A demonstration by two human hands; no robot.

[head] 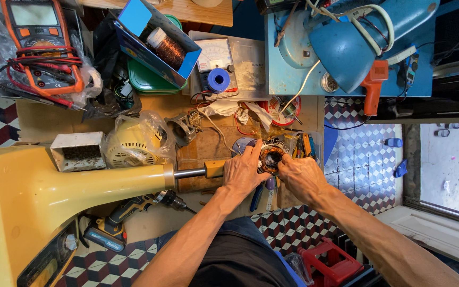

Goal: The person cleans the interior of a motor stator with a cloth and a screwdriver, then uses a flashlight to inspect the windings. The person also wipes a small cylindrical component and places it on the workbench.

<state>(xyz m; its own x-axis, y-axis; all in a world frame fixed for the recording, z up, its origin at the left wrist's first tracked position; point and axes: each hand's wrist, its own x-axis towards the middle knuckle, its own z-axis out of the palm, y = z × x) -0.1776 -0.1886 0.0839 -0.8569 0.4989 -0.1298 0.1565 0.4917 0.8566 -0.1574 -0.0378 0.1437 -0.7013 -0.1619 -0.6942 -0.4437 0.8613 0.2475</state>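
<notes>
Motor stator (270, 158), copper-wound, sat near the workbench's (43, 125) front edge, gripped by left hand (244, 171) and right hand (299, 175). Pliers (305, 145), rags (224, 109) and fan stand (54, 196) crowded it closely.

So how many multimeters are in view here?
2. An orange digital multimeter in a plastic bag lies at the top left; a grey analog meter with a blue spool on it sits behind the hands. Clutter may hide others.
</notes>
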